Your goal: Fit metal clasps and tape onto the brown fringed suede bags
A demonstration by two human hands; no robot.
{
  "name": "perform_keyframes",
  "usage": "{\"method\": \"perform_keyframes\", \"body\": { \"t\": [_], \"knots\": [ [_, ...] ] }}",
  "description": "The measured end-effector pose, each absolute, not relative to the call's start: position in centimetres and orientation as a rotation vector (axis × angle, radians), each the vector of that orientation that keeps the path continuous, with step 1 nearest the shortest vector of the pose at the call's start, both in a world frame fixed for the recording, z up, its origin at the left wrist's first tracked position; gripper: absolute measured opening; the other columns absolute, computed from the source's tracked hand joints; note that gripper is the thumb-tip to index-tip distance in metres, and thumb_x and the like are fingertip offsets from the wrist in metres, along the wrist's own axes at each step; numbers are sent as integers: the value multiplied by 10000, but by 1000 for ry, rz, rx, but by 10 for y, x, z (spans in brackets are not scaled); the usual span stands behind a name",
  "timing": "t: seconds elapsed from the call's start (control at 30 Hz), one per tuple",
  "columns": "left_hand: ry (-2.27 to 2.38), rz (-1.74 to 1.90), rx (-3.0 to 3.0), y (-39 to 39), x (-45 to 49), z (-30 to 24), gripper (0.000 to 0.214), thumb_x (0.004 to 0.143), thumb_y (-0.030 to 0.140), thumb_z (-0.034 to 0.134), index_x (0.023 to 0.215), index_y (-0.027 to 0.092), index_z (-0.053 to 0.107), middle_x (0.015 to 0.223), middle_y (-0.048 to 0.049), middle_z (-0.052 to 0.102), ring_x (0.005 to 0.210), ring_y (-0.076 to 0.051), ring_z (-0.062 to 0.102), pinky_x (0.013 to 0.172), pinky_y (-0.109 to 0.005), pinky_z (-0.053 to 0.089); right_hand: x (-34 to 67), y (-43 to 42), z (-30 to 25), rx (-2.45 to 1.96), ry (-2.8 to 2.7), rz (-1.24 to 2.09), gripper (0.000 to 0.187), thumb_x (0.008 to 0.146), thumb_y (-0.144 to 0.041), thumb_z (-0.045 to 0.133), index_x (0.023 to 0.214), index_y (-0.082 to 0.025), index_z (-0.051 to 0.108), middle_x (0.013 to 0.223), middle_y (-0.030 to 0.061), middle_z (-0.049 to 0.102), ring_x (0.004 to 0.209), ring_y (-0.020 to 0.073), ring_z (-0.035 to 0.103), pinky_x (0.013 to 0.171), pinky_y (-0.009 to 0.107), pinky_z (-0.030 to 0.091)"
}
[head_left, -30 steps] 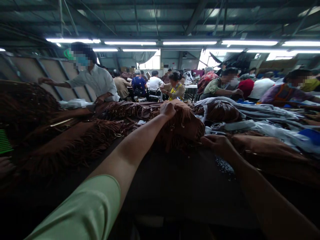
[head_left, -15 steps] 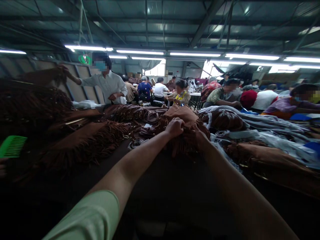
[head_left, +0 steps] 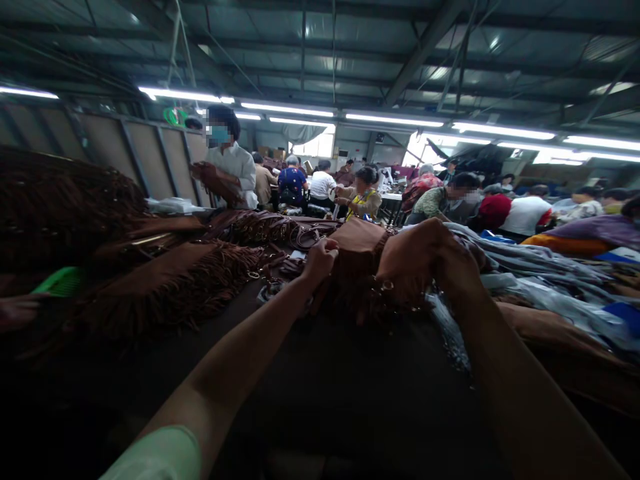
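Note:
Both of my arms reach forward over a dark table (head_left: pixel 325 373). My left hand (head_left: pixel 319 260) is closed in a pinch on the left top edge of a brown suede fringed bag (head_left: pixel 357 257). My right hand (head_left: pixel 430 257) grips the bag's right side, fingers wrapped round it. The bag is lifted a little off the table, its fringe hanging down. A metal ring (head_left: pixel 387 285) shows below my right hand.
Brown fringed bags (head_left: pixel 170 280) lie heaped at the left and back. Grey cloth covers (head_left: pixel 530 267) pile up at the right. A green comb (head_left: pixel 63 281) sits at the far left beside another person's hand. A masked person (head_left: pixel 227 167) stands across the table; several workers sit behind.
My hands have drawn the fringed bag toward me and raised it, the right hand shifting to its right side. The standing person lowered the outstretched arm and now holds a brown bag.

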State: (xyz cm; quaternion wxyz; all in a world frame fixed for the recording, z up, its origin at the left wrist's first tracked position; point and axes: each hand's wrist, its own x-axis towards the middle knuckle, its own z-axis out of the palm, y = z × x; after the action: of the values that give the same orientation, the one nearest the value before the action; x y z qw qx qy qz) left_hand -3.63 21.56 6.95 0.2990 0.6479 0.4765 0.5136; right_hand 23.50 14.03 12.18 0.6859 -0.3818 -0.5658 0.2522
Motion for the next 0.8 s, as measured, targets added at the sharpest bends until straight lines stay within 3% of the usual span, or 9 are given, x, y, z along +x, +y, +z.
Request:
{"method": "perform_keyframes", "body": {
  "t": [0.07, 0.17, 0.23, 0.37, 0.47, 0.57, 0.63, 0.7, 0.8],
  "knots": [
    [1112, 1136, 1573, 194, -28, 64, 282, 841, 353, 549, 995, 129, 624, 1015, -95, 689, 887, -189, 636, 766, -307, 488, 236, 117, 126, -806, -1246, 577, 174, 630, -231, 605, 803, -230, 614, 925, 17, 682, 923, 201, 630, 816, 314, 492],
    [773, 676, 1208, 153, -10, 50, 571, 832, 640, 466, 1002, 117, 620, 1027, -136, 689, 895, -232, 656, 711, -332, 504, 233, 82, 120, -879, -1238, 612, 146, 624, -209, 584, 765, -241, 606, 895, 16, 690, 983, 214, 617, 835, 302, 488],
    [529, 518, 969, 124, -1, 39, 631, 809, 696, 456, 1026, 125, 617, 1023, -133, 687, 885, -234, 667, 692, -331, 519, 232, 63, 109, -945, -1219, 720, 138, 606, -212, 579, 740, -240, 594, 861, 13, 696, 974, 223, 623, 815, 301, 495],
    [488, 904, 615, 75, -6, 15, 351, 844, 495, 579, 958, 166, 616, 873, -52, 689, 700, -129, 661, 605, -221, 512, 238, 36, 84, -989, -1142, 911, 167, 568, -226, 582, 734, -230, 595, 811, 4, 698, 854, 234, 660, 721, 324, 516],
    [611, 1209, 519, 42, -26, -7, 197, 813, 331, 655, 953, 204, 601, 848, 1, 676, 663, -92, 645, 577, -177, 500, 241, 31, 66, -1051, -1163, 1036, 269, 566, -225, 631, 834, -213, 643, 812, 25, 709, 773, 232, 669, 661, 320, 517],
    [712, 1266, 523, 7, -37, -36, 299, 768, 349, 706, 1008, 224, 578, 972, 1, 673, 773, -100, 659, 674, -202, 531, 232, 37, 32, -1151, -1230, 1244, 378, 571, -239, 666, 946, -190, 659, 861, 36, 720, 768, 212, 671, 707, 314, 520],
    [793, 1071, 556, -16, -29, -57, 421, 707, 406, 748, 1019, 190, 565, 1024, -45, 667, 804, -129, 663, 665, -226, 535, 219, 44, -1, -1267, -1256, 1254, 391, 560, -245, 659, 945, -171, 665, 854, 38, 723, 742, 202, 667, 692, 307, 521],
    [854, 844, 657, -36, -9, -76, 553, 597, 408, 811, 1015, 162, 544, 966, -70, 671, 660, -133, 652, 529, -216, 493, 207, 50, -33, -1395, -1246, 1174, 382, 550, -248, 636, 920, -158, 664, 802, 34, 720, 670, 192, 654, 620, 297, 515],
    [854, 717, 836, -51, 26, -96, 613, 508, 378, 826, 993, 153, 527, 791, -34, 660, 408, -96, 527, 384, -204, 356, 199, 53, -66, -1496, -1203, 1062, 379, 577, -275, 597, 935, -156, 641, 781, 39, 714, 634, 188, 649, 587, 301, 514]
  ]
}}
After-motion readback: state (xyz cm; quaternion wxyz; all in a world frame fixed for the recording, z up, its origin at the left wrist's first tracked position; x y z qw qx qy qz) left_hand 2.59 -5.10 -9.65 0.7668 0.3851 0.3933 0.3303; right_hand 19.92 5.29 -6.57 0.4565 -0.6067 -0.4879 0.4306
